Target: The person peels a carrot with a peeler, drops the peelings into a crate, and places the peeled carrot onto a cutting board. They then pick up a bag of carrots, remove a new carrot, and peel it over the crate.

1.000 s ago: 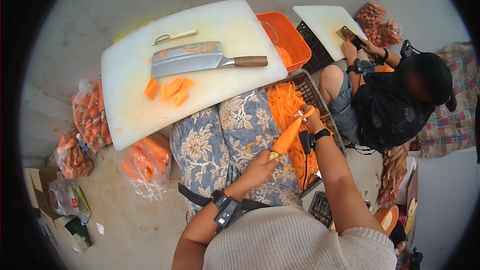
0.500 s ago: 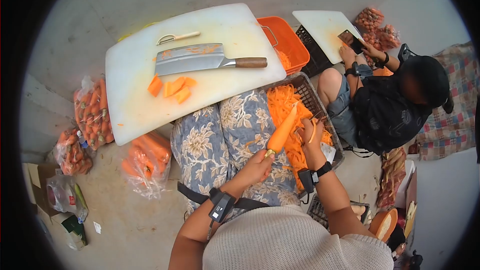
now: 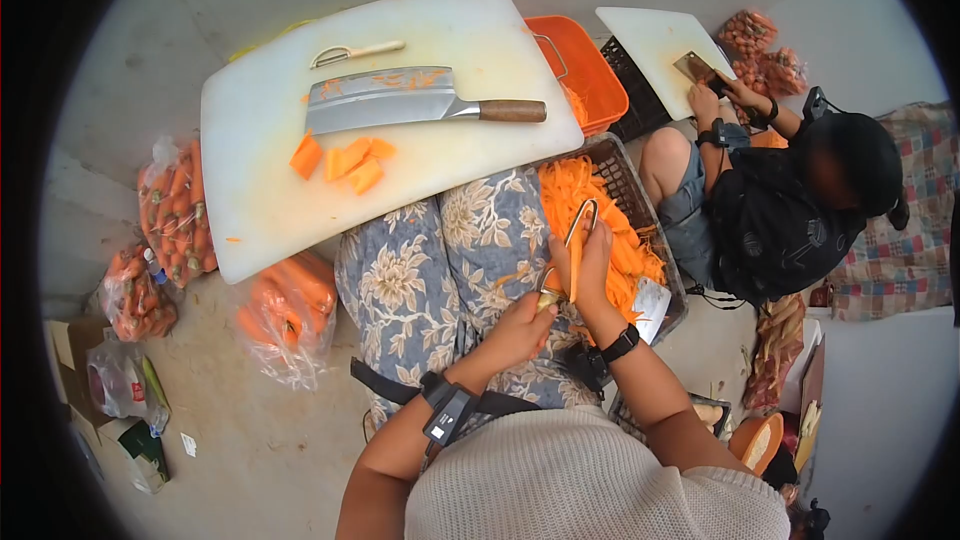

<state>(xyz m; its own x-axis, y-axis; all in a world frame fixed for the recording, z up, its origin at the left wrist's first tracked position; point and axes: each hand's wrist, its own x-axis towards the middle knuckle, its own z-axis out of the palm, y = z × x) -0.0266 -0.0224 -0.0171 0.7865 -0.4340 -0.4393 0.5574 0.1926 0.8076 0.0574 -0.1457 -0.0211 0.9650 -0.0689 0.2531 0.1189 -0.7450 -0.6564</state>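
I find the left hand (image 3: pixel 520 328) closed around the stem end of a carrot (image 3: pixel 546 298), held low over the right side of the lap; most of its length is hidden behind the fingers, so I cannot tell how much skin is left on it. Holding it by the stem, in my judgement, leaves the body free for the blade. The right hand (image 3: pixel 594 258) is curled around a peeler (image 3: pixel 581 220), its metal loop standing clear of the fingers; I cannot tell whether it touches the carrot. Both hands work close together beside the crate (image 3: pixel 622 180), whose heap of peelings (image 3: pixel 628 250) lies just beyond the right hand, a placing that I take to be for catching what drops. The board (image 3: pixel 440 35) lies over the knees, bearing a cleaver (image 3: pixel 380 102), handle towards the right, a second peeler (image 3: pixel 358 53) and some cut chunks (image 3: pixel 347 160); the cleaver seems parked there to keep it off the lap. A bag (image 3: pixel 290 315) of carrots rests on the floor beside the left leg, presumably for easy reach.
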